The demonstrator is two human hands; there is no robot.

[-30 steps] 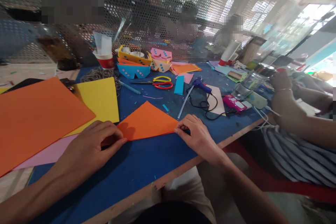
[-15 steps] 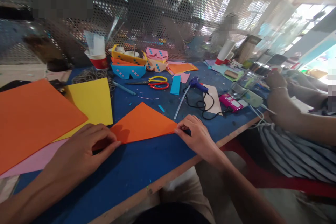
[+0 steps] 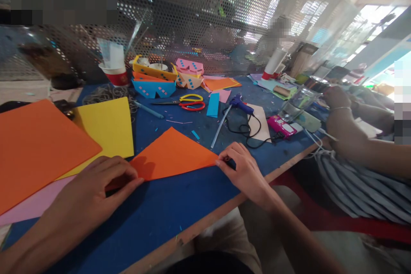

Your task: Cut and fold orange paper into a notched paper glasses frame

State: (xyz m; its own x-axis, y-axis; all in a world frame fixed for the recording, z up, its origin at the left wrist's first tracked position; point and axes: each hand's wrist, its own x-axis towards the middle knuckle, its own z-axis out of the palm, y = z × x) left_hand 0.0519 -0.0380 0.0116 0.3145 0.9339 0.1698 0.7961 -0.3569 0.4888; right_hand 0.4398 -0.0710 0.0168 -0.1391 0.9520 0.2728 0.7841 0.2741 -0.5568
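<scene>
A folded orange paper triangle [image 3: 171,154] lies on the blue tabletop, its long edge toward me and its peak pointing away. My left hand [image 3: 102,186] grips its left corner between thumb and fingers, hiding that corner. The right corner is pinched by my right hand [image 3: 237,162]. To the left, partly behind my left hand, lie a large orange sheet [image 3: 45,150], a yellow sheet [image 3: 105,126] and a pink sheet [image 3: 41,201], overlapping. Just beyond the triangle are a small blue paper scrap [image 3: 195,135] and a clear glue stick [image 3: 221,126].
Scissors [image 3: 192,102], a blue pen [image 3: 149,110], a folded blue paper strip [image 3: 213,105] and a blue glue gun [image 3: 242,105] with a black cord lie behind. Paper cups [image 3: 114,75] and decorated paper shapes [image 3: 154,88] stand at the mesh partition. A neighbour's arm [image 3: 362,132] reaches in at right.
The view has shifted slightly, so the table items sit a little farther left. Both hands keep their hold on the orange triangle's corners, which looks the same.
</scene>
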